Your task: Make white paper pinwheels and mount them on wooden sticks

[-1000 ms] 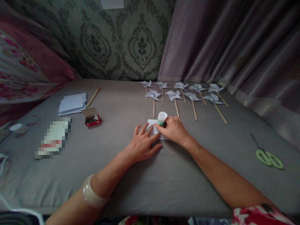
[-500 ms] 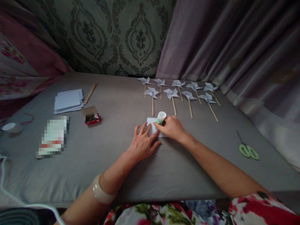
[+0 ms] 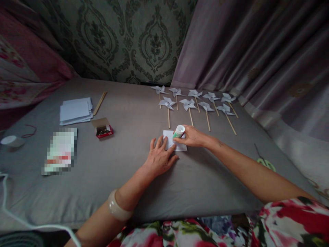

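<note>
With fingers spread, my left hand (image 3: 161, 157) lies flat on a small white piece of paper (image 3: 168, 134) and presses it to the grey cloth. My right hand (image 3: 191, 136) is wrapped round a glue stick (image 3: 178, 132), white with a green label, tilted over the same paper. The glue stick's lower end is partly hidden behind my fingers, so I cannot tell if it touches the paper. Beyond both hands, several white paper pinwheels (image 3: 188, 104) on wooden sticks lie in two rows.
Left are a stack of paper (image 3: 75, 111), wooden sticks (image 3: 100, 103), an opened red box (image 3: 104, 130) of small metal pieces, a blurred packet (image 3: 60, 151) and a white cap (image 3: 11, 141). Green-handled scissors (image 3: 266, 164) lie right, partly behind my forearm. A white cable (image 3: 23, 223) crosses the near left.
My right hand has shifted slightly right with the glue stick, uncovering more of the paper. My left hand stays on the paper. The view has turned a little.
</note>
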### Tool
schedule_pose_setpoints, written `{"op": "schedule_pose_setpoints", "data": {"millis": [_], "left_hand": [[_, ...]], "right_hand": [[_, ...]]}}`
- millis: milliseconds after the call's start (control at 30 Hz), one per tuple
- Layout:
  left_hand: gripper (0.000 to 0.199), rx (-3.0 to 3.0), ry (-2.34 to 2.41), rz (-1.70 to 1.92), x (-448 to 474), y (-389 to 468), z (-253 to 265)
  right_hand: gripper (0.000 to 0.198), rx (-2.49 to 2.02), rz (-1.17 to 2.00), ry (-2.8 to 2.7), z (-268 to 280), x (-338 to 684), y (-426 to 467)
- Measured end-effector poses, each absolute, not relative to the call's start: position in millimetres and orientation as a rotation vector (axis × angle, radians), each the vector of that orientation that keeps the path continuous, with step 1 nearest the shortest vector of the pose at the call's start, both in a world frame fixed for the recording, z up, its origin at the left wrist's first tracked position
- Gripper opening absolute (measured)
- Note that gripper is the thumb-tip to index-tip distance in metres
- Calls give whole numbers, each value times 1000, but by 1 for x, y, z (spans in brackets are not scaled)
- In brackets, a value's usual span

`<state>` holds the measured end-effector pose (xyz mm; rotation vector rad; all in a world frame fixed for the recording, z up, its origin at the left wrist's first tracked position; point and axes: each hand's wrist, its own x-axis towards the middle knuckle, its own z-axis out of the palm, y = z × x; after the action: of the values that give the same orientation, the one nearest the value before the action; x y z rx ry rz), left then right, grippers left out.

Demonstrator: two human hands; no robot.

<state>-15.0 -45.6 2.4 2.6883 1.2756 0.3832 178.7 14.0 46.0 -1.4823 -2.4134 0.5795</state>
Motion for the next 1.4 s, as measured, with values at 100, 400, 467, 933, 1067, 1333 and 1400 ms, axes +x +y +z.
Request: {"op": "schedule_pose_setpoints", "data": {"millis": [100, 400, 467, 933, 1067, 1333, 1400], "left_hand": [[49, 2698, 1282, 371, -14, -46, 2], [48, 2724, 1304, 337, -12, -46, 2], [49, 2726, 1299, 348, -12, -46, 2], [48, 2718, 1304, 330, -12, -46, 3], [49, 2718, 1298, 329, -12, -46, 3], [49, 2718, 1310, 314, -13, -47, 5], [48, 2717, 1318, 314, -12, -47, 5]], "right_hand": [[27, -1728, 447, -2259, 42, 165, 1], [22, -1716, 434, -2159, 33, 161, -6], [20, -1555, 535, -2287, 37, 170, 4], [28, -1861, 298, -2127, 34, 155, -10], [21, -1579, 541, -2324, 42, 172, 4], [32, -1983, 268, -2021, 33, 151, -15], [33, -2014, 217, -1975, 29, 148, -18]]}}
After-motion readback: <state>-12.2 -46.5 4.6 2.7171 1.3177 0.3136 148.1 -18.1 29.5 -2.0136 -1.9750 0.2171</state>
